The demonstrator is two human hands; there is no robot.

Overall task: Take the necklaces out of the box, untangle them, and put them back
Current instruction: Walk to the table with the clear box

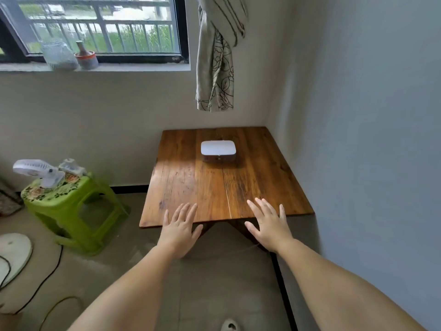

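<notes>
1. A white box [218, 150] with rounded corners is sitting closed toward the far side of a wooden table [181, 177], roughly midway between the table's left and right edges, well apart from both hands; no necklaces are showing
2. The left hand [179, 229] is reaching palm down over the near edge of the table, its fingers lying straight and spread, gripping nothing; whether the fingertips are touching the wood cannot be told
3. The right hand [268, 223] is stretching out beside it in the same manner, palm down, fingers straight and fanned apart over the near edge, holding nothing
4. The table is standing in a corner, its far edge against the pale wall and its right side against the grey-blue wall
5. A green stool [69, 211] with a flowered top is standing on the floor to the left of the table, carrying a small white fan [39, 172]
6. A patterned curtain [218, 56] is hanging knotted above the table, next to a barred window [95, 25], on whose sill a glass jar [58, 54] and a small pot [86, 57] are resting
</notes>
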